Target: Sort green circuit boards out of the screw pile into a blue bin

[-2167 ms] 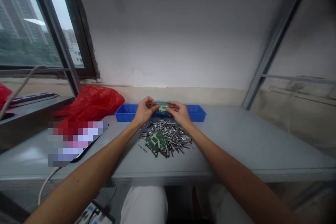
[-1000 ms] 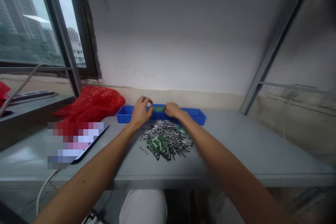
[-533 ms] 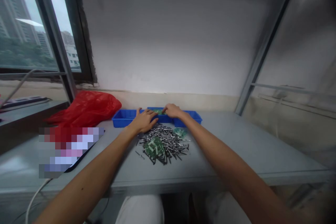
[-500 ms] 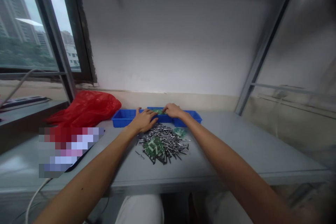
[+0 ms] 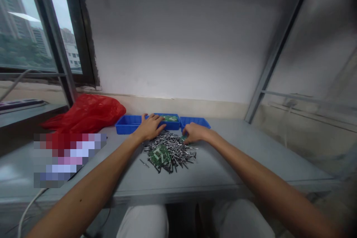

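Note:
A heap of metal screws (image 5: 178, 152) lies on the grey table, with green circuit boards (image 5: 160, 156) on its near left part. My left hand (image 5: 150, 127) rests with fingers spread at the heap's far left edge, against the front of the blue bins. My right hand (image 5: 193, 132) is at the heap's far right side, its fingers curled down round a green piece (image 5: 183, 138) that they partly hide. Behind the heap, the middle blue bin (image 5: 171, 125) has green boards in it. The left blue bin (image 5: 125, 129) and the right blue bin (image 5: 205, 122) flank it.
A red plastic bag (image 5: 92, 113) lies at the back left of the table (image 5: 251, 156). Nearer me is a blurred-out flat object (image 5: 75, 160). A white cable (image 5: 30, 208) hangs at the front left. The wall rises behind the bins.
My right hand has come back from the middle bin to the green piece at the heap's far right. My left hand has stayed by the bins. The view has shifted slightly.

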`<move>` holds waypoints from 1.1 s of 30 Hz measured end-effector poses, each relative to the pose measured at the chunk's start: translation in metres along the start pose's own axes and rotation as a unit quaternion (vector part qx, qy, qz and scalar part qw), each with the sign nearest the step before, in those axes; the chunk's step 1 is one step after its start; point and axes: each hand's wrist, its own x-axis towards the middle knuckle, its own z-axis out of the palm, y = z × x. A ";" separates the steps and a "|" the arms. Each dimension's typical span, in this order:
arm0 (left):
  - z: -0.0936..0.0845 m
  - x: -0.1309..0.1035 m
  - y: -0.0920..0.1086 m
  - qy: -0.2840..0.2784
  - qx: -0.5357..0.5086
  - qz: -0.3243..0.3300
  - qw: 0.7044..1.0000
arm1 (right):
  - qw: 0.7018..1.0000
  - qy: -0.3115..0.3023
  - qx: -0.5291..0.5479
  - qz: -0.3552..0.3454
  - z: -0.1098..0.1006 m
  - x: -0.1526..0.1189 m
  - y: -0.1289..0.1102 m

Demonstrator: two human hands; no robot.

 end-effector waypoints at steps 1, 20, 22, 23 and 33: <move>-0.001 0.000 0.001 0.006 -0.003 0.000 1.000 | 1.000 0.004 0.005 0.004 0.002 0.000 -0.001; -0.018 0.007 0.018 0.134 -0.145 -0.084 0.977 | 0.766 0.184 0.616 -0.005 0.000 0.038 -0.035; -0.019 0.009 0.017 0.142 -0.212 -0.108 0.961 | 0.726 0.182 0.664 -0.006 0.006 0.039 -0.037; -0.019 0.009 0.016 0.138 -0.241 -0.116 0.954 | 0.715 0.182 0.675 -0.003 0.009 0.039 -0.037; -0.015 0.011 0.007 0.109 -0.274 -0.147 0.944 | 0.731 0.215 0.646 0.039 0.029 0.039 -0.032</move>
